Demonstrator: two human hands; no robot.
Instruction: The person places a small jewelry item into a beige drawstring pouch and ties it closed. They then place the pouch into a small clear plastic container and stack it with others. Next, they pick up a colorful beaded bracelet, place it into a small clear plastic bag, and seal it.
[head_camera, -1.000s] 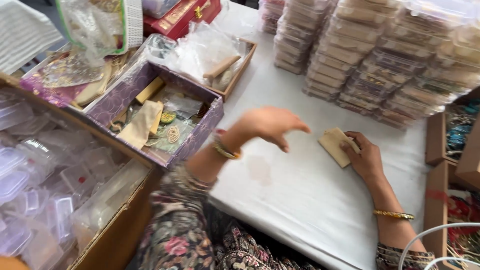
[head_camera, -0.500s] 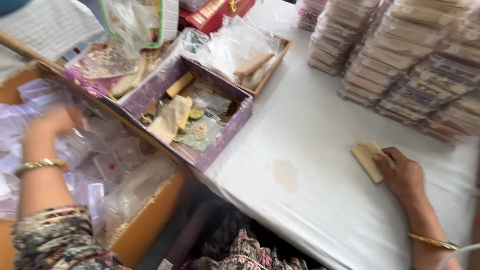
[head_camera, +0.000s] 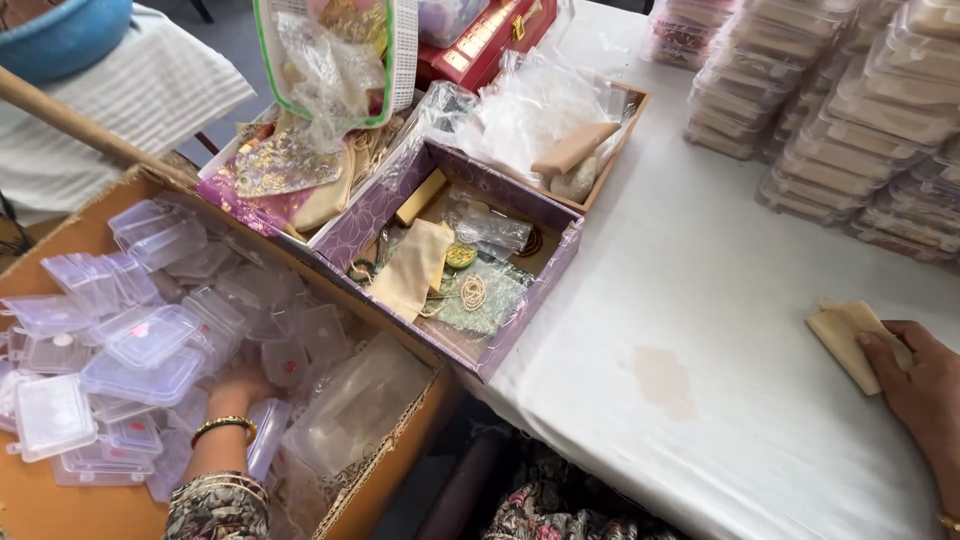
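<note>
Plastic cases (head_camera: 140, 345) fill carton; left hand (head_camera: 232, 385) buried, grip unclear; right hand (head_camera: 925, 385) flat on pouch (head_camera: 845, 335).

Purple floral-print box (head_camera: 520, 300), white tabletop (head_camera: 700, 400) w/ faint tan stain, beige pouch (head_camera: 850, 335), clear plastic cases (head_camera: 140, 355), brown cardboard carton (head_camera: 90, 510), red case (head_camera: 480, 45).

**What I'm wearing**

On my left hand (head_camera: 232, 385) side, a dark bangle edged in gold circles the wrist; below it sit thin gold bangles — then a floral-print sleeve in dark, pink and cream; my right hand (head_camera: 925, 385) is bare, with a gold glint at the wrist by the frame's edge.
</note>
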